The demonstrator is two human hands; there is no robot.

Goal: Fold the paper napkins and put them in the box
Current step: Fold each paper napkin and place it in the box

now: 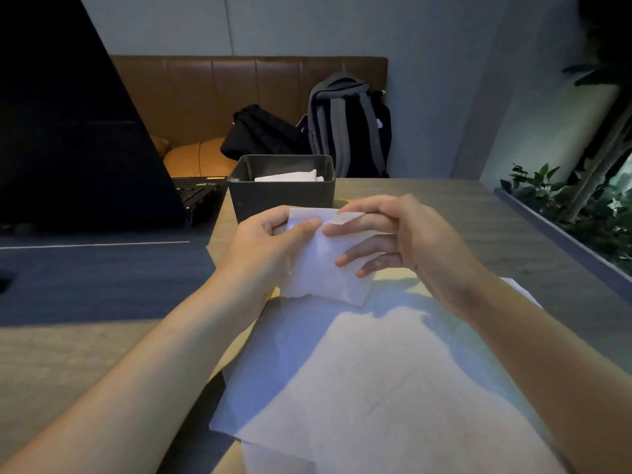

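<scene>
Nearest me, unfolded napkins (376, 388) lie flat and overlapping on the table (513, 227), waiting their turn. Above them I hold a folded napkin (325, 268) off the table in both hands: my left hand (270, 244) pinches its upper left edge with thumb on top, while my right hand (393, 234) pinches the top corner, the other fingers spread beneath, probably to keep the fold closed. Its long axis runs roughly toward the box (284, 193) just beyond, where folded napkins (290, 176) already sit.

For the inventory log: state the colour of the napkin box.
Dark grey box, clearest in the head view.
</scene>
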